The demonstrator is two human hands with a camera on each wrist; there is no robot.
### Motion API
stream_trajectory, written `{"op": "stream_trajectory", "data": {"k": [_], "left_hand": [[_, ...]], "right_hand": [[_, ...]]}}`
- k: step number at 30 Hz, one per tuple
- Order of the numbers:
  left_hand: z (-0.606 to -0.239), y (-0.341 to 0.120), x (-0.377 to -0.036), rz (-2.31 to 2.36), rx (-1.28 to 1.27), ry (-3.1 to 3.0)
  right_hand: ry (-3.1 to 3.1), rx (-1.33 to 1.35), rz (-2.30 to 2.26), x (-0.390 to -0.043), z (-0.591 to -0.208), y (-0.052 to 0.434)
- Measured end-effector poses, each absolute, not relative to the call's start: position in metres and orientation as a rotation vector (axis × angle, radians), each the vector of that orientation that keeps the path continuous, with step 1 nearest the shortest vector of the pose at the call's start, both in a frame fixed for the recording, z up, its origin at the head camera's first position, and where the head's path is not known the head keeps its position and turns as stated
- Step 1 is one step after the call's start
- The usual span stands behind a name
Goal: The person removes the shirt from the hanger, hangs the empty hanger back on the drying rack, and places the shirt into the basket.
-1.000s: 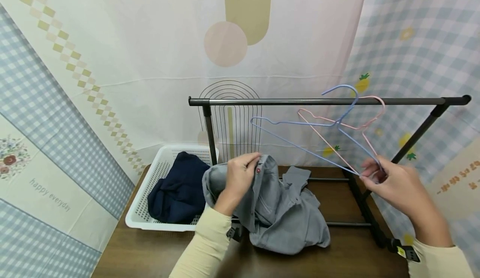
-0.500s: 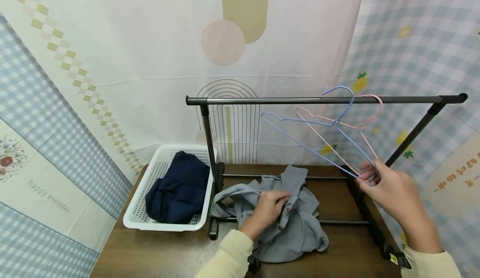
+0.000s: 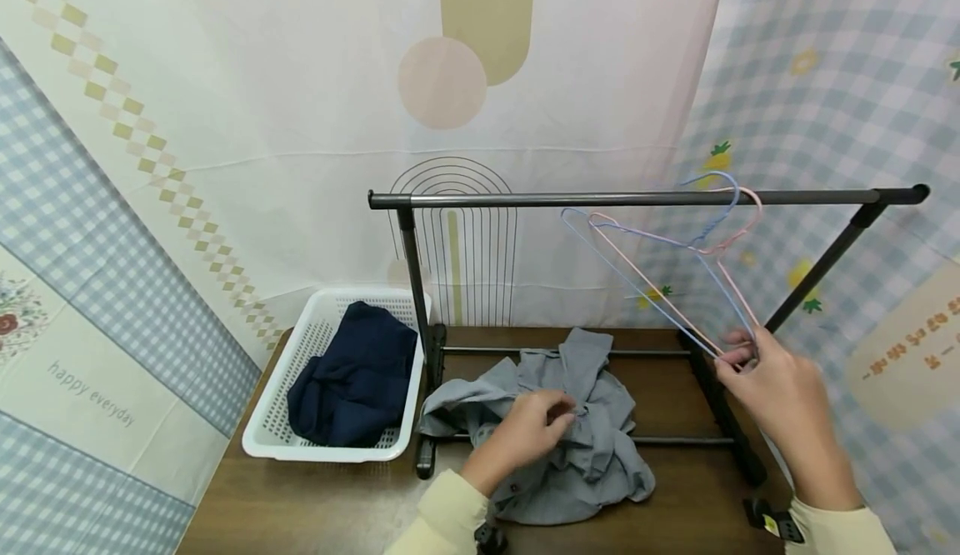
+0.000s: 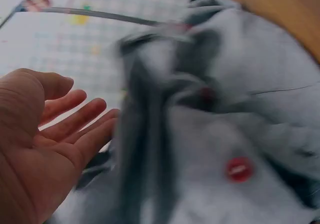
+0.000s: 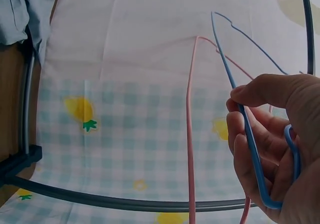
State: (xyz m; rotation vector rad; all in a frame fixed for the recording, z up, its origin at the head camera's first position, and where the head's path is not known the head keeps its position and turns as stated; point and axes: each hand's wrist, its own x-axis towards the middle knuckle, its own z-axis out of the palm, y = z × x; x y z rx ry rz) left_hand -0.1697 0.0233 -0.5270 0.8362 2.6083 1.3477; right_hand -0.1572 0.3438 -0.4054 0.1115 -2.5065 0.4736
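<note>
The grey shirt is down: a second ago the left hand had it lifted in a bunch, and now it lies crumpled on the tabletop, spread under and beyond that hand, across the low bars of the garment rack. The left hand has let go; its fingers are loose and only rest on the folds. So the shirt is parked for the moment, and the work has shifted to the hangers.

Over on the right, the blue hanger has swung in along the rail toward the right hand, and its hook now sits close against the pink hanger. The right hand grips the blue one at its lower corner, at the fingertips, with the pink wire just beside. My read: it is being worked free of the rail.

The left wrist view shows what the head view cannot: the palm open, fingers straight, the cloth just ahead of the fingertips, a red button on the blurred cloth. The right wrist view shows the fingers curled round the blue wire alone. Only the head view shows the white basket off to the far side of the left hand, with the navy garment in it.
</note>
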Motion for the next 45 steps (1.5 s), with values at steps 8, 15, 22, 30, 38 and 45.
{"op": "stream_trajectory", "data": {"k": [8,15,22,30,38,45], "left_hand": [[-0.480,-0.023,-0.171,1.450,0.859,2.764],[-0.455,-0.066,-0.177,1.529,0.759,2.992],[-0.458,-0.094,-0.178,1.593,0.594,3.034],[-0.467,-0.111,-0.177,1.639,0.457,2.986],[-0.478,-0.121,-0.180,1.613,0.387,3.005],[-0.485,-0.126,-0.180,1.610,0.330,3.003]], "right_hand": [[-2.582,-0.019,0.505,-0.155,-0.412,0.348],[-2.644,-0.083,0.493,-0.153,-0.420,0.355],[-2.612,-0.079,0.453,-0.155,-0.424,0.367],[-2.637,-0.112,0.456,-0.154,-0.425,0.386],[-2.735,-0.217,0.461,-0.156,-0.423,0.409],[-2.747,-0.282,0.425,-0.158,-0.421,0.420]]}}
